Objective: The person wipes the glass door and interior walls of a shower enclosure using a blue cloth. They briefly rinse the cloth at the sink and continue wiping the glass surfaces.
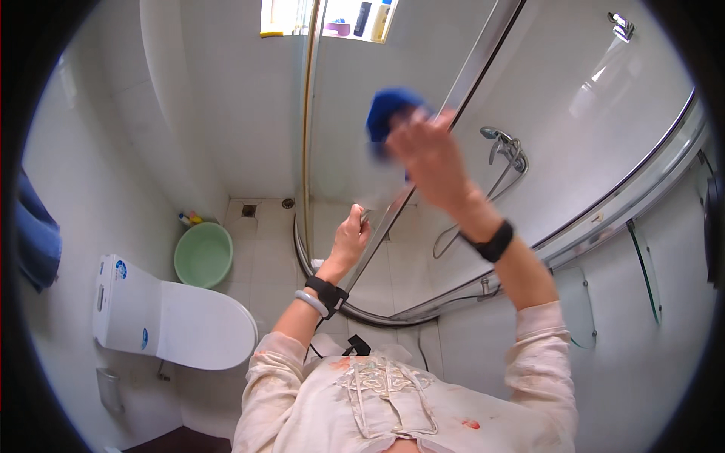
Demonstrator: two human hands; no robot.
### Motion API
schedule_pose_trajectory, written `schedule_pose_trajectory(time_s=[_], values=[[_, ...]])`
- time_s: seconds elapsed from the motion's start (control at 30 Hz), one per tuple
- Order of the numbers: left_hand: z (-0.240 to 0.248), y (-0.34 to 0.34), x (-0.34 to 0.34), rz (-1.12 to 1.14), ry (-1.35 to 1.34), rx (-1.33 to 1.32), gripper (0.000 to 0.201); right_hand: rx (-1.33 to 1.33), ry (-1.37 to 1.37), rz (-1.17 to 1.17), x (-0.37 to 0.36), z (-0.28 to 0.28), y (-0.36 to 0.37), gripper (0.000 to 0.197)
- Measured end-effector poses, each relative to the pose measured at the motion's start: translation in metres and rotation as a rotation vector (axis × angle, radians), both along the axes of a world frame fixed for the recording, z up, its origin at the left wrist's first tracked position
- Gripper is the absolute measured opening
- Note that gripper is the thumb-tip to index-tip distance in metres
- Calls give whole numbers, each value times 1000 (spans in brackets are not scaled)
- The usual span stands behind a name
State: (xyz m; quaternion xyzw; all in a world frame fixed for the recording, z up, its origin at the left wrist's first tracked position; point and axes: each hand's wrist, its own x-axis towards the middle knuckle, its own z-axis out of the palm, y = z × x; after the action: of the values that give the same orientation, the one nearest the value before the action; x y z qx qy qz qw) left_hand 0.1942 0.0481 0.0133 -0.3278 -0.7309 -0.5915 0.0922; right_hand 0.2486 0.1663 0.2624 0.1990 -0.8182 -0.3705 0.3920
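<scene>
My right hand [432, 160] is raised over the glass shower door [351, 128], smeared by motion. It holds a blue cloth [389, 106] spread flat under the fingers, at or close to the glass; whether it touches cannot be told. Lower and to the left, my left hand [351, 235] is closed around a small metal door handle [365, 219], mostly hidden by the fingers. Both wrists wear black bands, and a pale ring circles the left one as well.
A curved metal shower rail [604, 211] sweeps along the right. Behind the glass hangs a hand shower [507, 147] with its hose. On the left stand a white toilet [204, 325] and a green basin [204, 257]. Bottles [362, 19] line the window sill.
</scene>
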Motion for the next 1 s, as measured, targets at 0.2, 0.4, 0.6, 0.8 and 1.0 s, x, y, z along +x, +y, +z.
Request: schedule_pose_trajectory(time_s=[0.2, 0.4, 0.6, 0.8, 1.0], values=[[6, -3, 2, -17, 14, -34, 21, -182, 465, 129, -13, 123, -3, 25], [13, -17, -3, -200, 58, -94, 33, 12, 103, -116, -25, -7, -31, 29], [12, -14, -4, -448, 32, -167, 48, -595, -167, 12, -13, -17, -26, 31], [14, -13, 5, -665, 36, -154, 53, -248, 394, -206, -5, 86, -9, 52], [10, 16, 26, -941, 146, -186, 47, -87, 166, -298, -11, -18, -9, 38]])
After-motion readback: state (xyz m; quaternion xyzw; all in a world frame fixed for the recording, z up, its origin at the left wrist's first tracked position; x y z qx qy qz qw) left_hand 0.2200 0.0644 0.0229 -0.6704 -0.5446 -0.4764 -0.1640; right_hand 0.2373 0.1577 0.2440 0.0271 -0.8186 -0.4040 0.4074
